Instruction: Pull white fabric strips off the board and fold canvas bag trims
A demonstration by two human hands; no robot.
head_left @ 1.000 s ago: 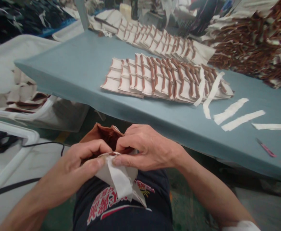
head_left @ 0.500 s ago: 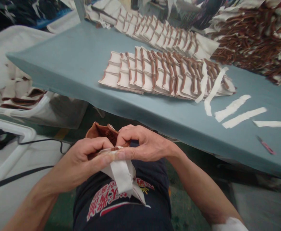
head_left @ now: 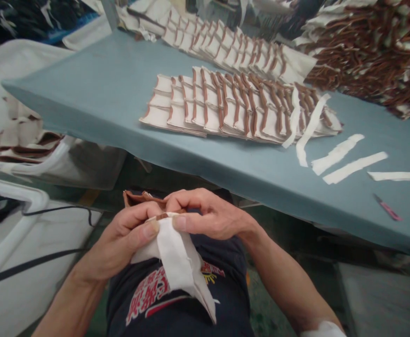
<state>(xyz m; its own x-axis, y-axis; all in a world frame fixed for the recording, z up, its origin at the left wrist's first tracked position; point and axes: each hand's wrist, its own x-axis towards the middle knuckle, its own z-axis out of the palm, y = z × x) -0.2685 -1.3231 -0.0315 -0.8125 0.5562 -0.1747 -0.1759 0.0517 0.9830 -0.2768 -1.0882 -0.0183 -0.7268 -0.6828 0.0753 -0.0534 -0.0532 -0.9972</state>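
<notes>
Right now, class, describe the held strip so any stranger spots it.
Find the blue table, then look below its near edge to the left hand and right hand. The white strip hangs between them; unlike the loose strips lying on the table, it is held.

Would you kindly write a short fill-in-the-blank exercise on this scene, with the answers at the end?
1. The left hand and right hand hold a brown-and-cream fabric piece, with a ______ cloth strip hanging between the thumbs.
2. On the blue-grey table, the small slim tool has a ______ handle.
3. Across the nearer row of cream-and-brown folded pieces lie ______ loose strips.
4. The tall brown-and-cream heap fills the picture's upper ______ corner.

Missing words: white; pink; two; right.
</notes>
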